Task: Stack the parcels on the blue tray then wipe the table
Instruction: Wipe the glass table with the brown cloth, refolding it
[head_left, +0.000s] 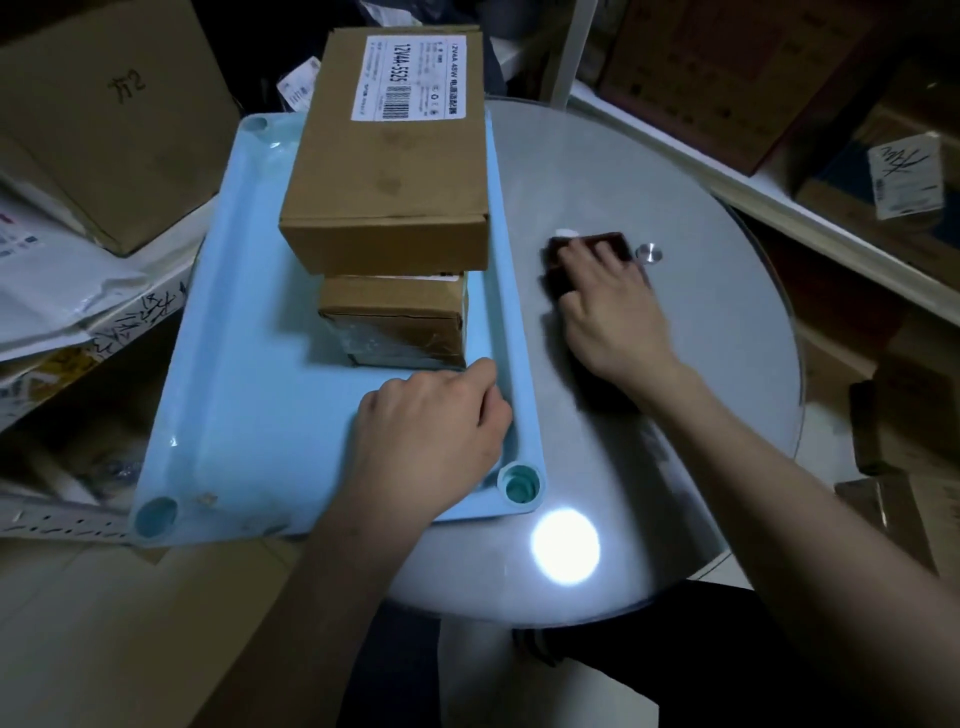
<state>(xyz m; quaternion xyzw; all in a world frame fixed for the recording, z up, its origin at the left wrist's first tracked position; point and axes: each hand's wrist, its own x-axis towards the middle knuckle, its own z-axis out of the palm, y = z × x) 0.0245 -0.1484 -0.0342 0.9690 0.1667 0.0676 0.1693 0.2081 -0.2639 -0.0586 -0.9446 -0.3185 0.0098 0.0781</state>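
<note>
A light blue tray (249, 332) lies on the left part of a round glass table (701, 374). Two brown cardboard parcels are stacked on it: a large one with a white label (395, 171) on top of a smaller taped one (400, 322). My left hand (431, 431) rests with curled fingers on the tray's near right rim. My right hand (608, 312) presses flat on a dark brown cloth (602, 249) on the table, to the right of the tray.
A small metal stud (649, 254) sits in the glass just right of the cloth. A bright lamp reflection (566, 545) shows near the front edge. Cardboard boxes (114, 119) and shelves crowd both sides of the table.
</note>
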